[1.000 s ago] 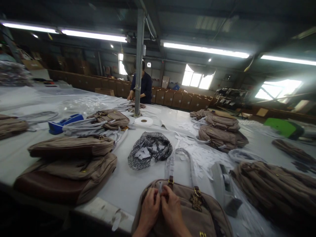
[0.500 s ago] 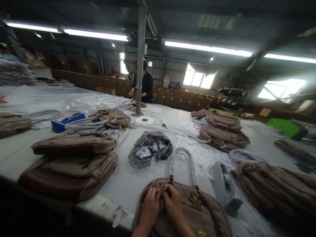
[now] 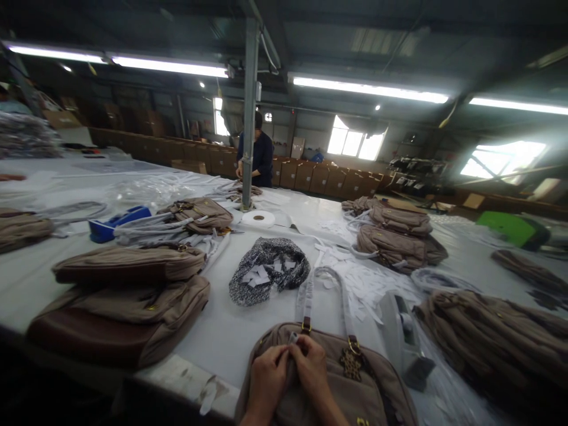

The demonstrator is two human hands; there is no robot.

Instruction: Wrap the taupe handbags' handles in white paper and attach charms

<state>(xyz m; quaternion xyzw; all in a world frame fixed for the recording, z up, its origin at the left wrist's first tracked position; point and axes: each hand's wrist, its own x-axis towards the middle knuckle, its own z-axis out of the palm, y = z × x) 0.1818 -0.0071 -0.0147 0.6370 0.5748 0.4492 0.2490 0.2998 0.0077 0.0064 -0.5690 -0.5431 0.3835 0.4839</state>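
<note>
A taupe bag with wrapped handles and a gold-coloured charm lies at the table's near edge. Over its upper part, my left hand is closed, its thumb and forefinger pinched on something too small to make out. Touching those fingertips, my right hand pinches a small pale piece just below the left handle's base. Beyond the bag sits a black-and-white speckled cloth with white paper pieces on it.
Stacked bags stand at left, more bags at right. A grey tape dispenser is close to my right hand. Farther off are a blue dispenser, a white roll, a post and a person.
My left hand's fingers have shifted slightly at the pinch, while my right hand stays nearly in place. The person across the table has lowered their hands. The view has shifted slightly.
</note>
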